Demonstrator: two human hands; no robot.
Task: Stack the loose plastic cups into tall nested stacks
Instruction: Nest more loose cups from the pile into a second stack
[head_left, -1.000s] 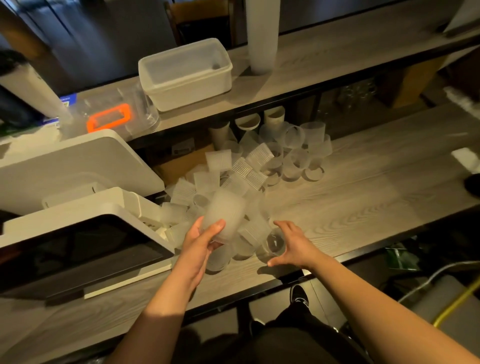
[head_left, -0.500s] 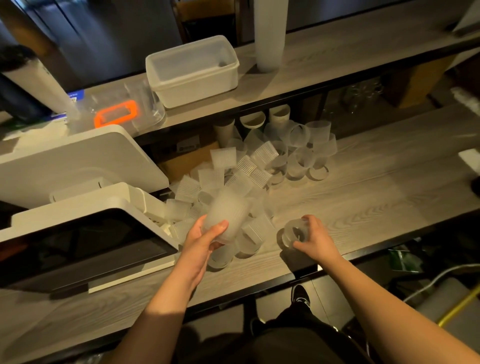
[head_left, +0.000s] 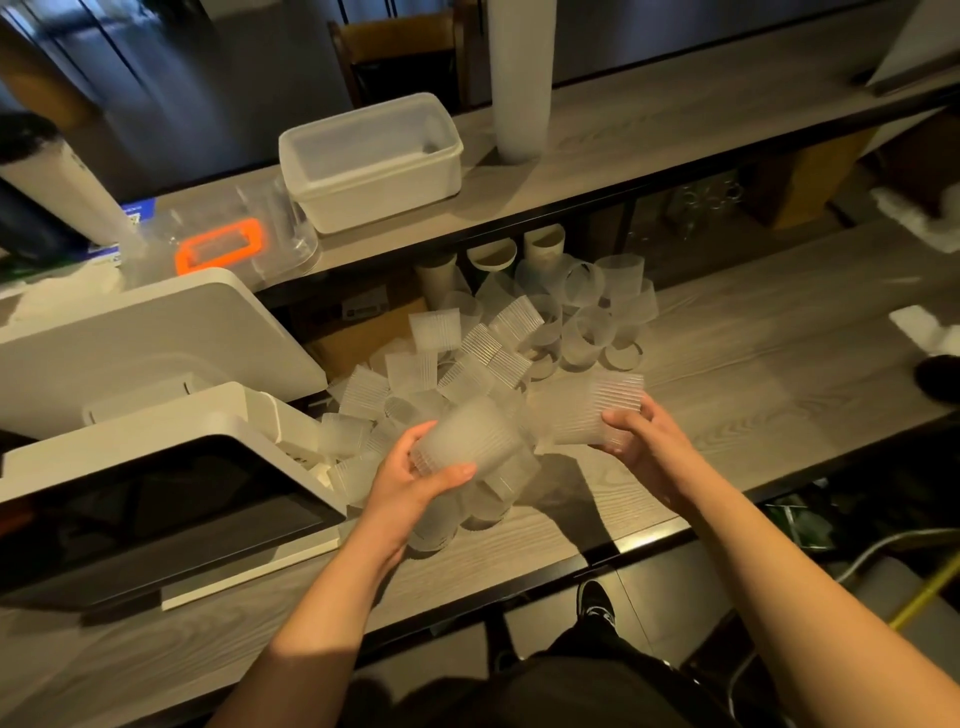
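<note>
We're at a grey woodgrain bench (head_left: 753, 374) under a shelf (head_left: 649, 135). Frosted ribbed loose cups (head_left: 467, 358) sprawl mid-bench toward its back edge. Our left hand (head_left: 410, 478) grips a nested stack (head_left: 467, 436); our right hand (head_left: 644, 441) holds one cup (head_left: 587, 410), near the front edge.

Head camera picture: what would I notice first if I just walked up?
Probably the big jumbled pile of frosted plastic cups spread across the wooden counter. Right in front of it, the left hand holds one cup and the right hand holds a ribbed cup beside it. An orange handle glows on the shelf behind.
</note>
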